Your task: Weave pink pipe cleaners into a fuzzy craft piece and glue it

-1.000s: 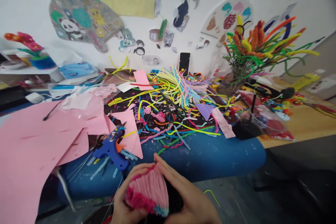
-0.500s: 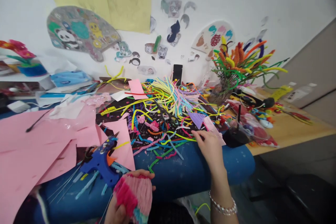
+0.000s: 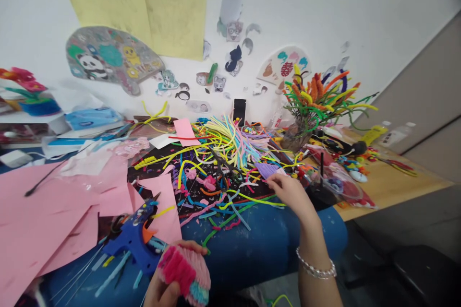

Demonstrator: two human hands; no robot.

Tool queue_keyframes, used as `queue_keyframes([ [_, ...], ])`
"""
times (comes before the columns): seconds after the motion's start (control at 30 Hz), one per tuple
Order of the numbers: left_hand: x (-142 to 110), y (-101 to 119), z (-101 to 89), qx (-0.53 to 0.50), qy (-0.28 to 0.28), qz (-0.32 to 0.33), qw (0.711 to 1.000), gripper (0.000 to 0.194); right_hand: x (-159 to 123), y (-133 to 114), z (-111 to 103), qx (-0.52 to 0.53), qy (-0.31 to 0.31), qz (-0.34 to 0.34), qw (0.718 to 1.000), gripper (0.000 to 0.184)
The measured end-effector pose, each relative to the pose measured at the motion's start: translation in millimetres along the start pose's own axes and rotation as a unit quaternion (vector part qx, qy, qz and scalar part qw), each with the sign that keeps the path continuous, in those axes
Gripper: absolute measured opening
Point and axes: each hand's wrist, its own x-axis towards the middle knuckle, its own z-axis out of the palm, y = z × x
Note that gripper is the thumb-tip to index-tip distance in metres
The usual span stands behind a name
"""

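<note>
My left hand [image 3: 167, 285] is closed round a fuzzy pipe-cleaner patch [image 3: 185, 273], its strips hot pink, pale pink and light blue. Farther up, at the table's front edge, my right hand [image 3: 290, 194] has thumb and fingers pinched at the lower edge of a purple pipe-cleaner piece [image 3: 265, 170]. The fingers partly cover that edge and a pale pink piece behind them. Loose pipe cleaners [image 3: 230, 139] in yellow, blue, pink and lilac lie heaped beyond. Left of my left hand rests a blue glue gun [image 3: 135, 237]. Dark-handled scissors [image 3: 222, 172] lie among the scraps.
Pink sheets [image 3: 46, 211] cover the left side of the blue tabletop [image 3: 252, 240]. A vase [image 3: 298, 134] of pipe-cleaner flowers stands at the back right, with a black holder [image 3: 320, 194] nearer. A phone [image 3: 239, 111] leans against the wall.
My right hand has moved up and right onto the purple piece, its fingers now at that piece's lower edge. The patch in my left hand has turned slightly. The camera view has shifted.
</note>
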Motion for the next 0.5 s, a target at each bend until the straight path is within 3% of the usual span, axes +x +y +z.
queue_keyframes([
  [0.1,0.2,0.4,-0.8,0.000,0.010,0.002,1.000,0.051,3.4,8.5,-11.5,-0.022,-0.022,0.023,0.999,0.029],
  [0.27,-1.9,-1.2,-2.7,0.008,0.024,-0.012,1.000,0.054,-0.1,21.4,-11.2,-0.090,-0.029,0.141,0.985,0.024],
  [0.33,-2.0,-0.6,-2.4,0.010,0.028,-0.012,0.999,0.056,-3.9,25.8,-8.7,-0.093,-0.048,0.150,0.983,0.021],
  [0.5,0.2,3.8,1.6,0.004,0.030,-0.016,0.999,0.049,-10.9,37.8,-7.9,-0.053,-0.080,0.119,0.988,0.042],
])
